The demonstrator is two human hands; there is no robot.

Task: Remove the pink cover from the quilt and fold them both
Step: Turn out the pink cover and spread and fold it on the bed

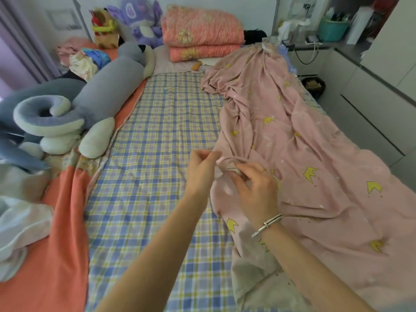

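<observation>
**Two hands, one pink edge**

Both hands meet over the bed on the same bit of cloth. The left hand (201, 170) has its fingers curled, pinching a raised fold at the near left edge of the pink cover (315, 143). The right hand (254, 190), just beside it, has its fingers bent into the same bunched edge and grips the fabric there. One silver bracelet (266, 224) sits on the right wrist.

The single pink cover, printed with yellow crowns, runs from under the hands away to the right and far beyond them, rumpled and twisted towards its far end. Directly left of the hands and beneath both forearms lies one checked quilt (157, 131), blue and yellow, spread flat. The pink cover overlaps its right side.

Further left of the hands, an orange sheet (60, 244) shows along the quilt's edge, with one white cloth (20, 221) heaped on it. Beyond that lies one long grey plush (108, 86) with a curled tail.

Far beyond the hands sits a stack of two folded orange-pink quilts (202, 34), and left of the stack are purple plush toys (144, 19). Far off to the right of the hands stand one teal basket (333, 28) on a counter and one black bin (314, 85) on the floor.
</observation>
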